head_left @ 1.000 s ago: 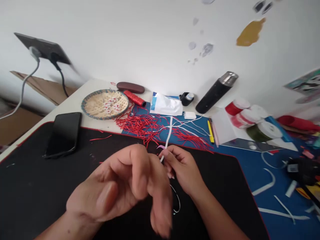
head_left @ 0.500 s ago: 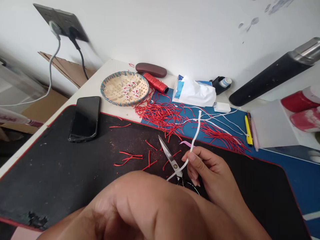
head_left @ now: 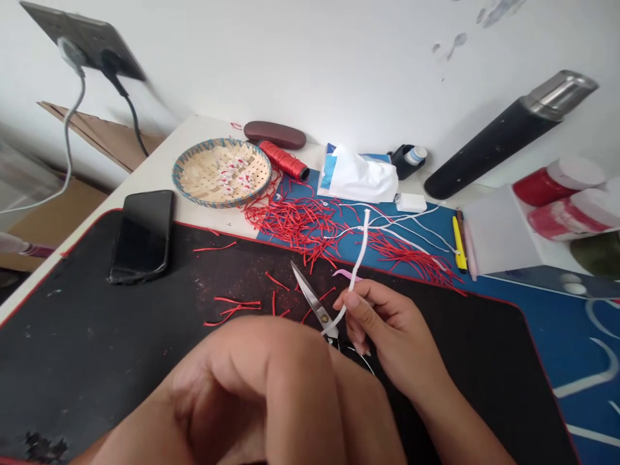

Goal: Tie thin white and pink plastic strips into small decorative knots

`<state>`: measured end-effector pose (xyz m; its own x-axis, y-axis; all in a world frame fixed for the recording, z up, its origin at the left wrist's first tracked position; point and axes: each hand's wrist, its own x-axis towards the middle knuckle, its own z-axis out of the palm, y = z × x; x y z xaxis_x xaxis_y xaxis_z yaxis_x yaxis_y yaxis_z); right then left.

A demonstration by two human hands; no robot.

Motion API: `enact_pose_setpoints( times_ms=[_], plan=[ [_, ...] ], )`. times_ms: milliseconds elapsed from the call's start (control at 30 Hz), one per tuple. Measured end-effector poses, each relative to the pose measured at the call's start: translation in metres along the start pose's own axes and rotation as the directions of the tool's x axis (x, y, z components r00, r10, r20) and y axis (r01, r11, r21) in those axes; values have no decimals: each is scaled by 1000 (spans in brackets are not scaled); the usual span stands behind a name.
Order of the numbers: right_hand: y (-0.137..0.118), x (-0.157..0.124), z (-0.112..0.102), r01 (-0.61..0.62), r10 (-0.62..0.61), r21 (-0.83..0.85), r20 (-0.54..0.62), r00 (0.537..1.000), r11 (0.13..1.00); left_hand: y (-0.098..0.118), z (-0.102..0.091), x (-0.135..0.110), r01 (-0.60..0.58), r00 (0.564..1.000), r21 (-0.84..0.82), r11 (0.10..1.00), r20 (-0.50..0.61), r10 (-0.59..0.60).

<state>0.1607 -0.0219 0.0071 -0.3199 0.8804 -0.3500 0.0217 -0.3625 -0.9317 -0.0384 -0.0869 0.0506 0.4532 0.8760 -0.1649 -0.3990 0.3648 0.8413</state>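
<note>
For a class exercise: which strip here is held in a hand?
The thick white strip, pinched in the right hand. The thinner white strips and red strips all lie loose.

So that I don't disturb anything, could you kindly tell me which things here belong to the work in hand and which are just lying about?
Likely part of the work: right hand, white strip, left hand, scissors, red strips.
Just lying about: phone, flask, case, tissue pack.

**No readable text in view**

Blue print on the tissue packet (head_left: 357, 174): too small to read. Label on the small bottle (head_left: 415, 155): illegible. Red-and-white markings on the lidded tubs (head_left: 559, 182): blurred, no letters or numbers resolve.
</note>
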Motion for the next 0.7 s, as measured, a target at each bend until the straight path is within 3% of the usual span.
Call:
enact_pose_setpoints(
  times_ms=[100,133,233,333,400,467,533,600,700],
  plan=[
    [-3,0,1,37,-36,-22,9,999,999,16,0,35,-100,991,-128,987,-98,87],
    [-3,-1,1,43,-42,-25,8,999,999,16,-2,45,-134,970,-130,982,-219,104],
    [-3,-1,0,70,-70,-12,4,998,997,5,-10,67,-133,924,34,991,-358,136],
    [-2,0,-2,118,-118,17,-20,993,993,-9,-19,76,-52,931,262,964,-337,141],
    [-2,1,-4,161,-160,22,-46,986,987,-13,-22,78,-10,970,351,936,-224,94],
    [-1,3,-5,193,-189,46,-74,979,980,-15,-21,80,42,998,339,940,-52,-26],
    [-2,4,-7,226,-220,65,-90,971,972,-15,-19,80,98,993,299,949,37,-114],
    [-3,5,-8,254,-245,78,-107,964,964,-16,-17,81,162,981,276,947,62,-186],
    [-4,5,-9,276,-267,80,-105,958,958,-17,-18,81,112,992,281,953,32,-126]
  ],
)
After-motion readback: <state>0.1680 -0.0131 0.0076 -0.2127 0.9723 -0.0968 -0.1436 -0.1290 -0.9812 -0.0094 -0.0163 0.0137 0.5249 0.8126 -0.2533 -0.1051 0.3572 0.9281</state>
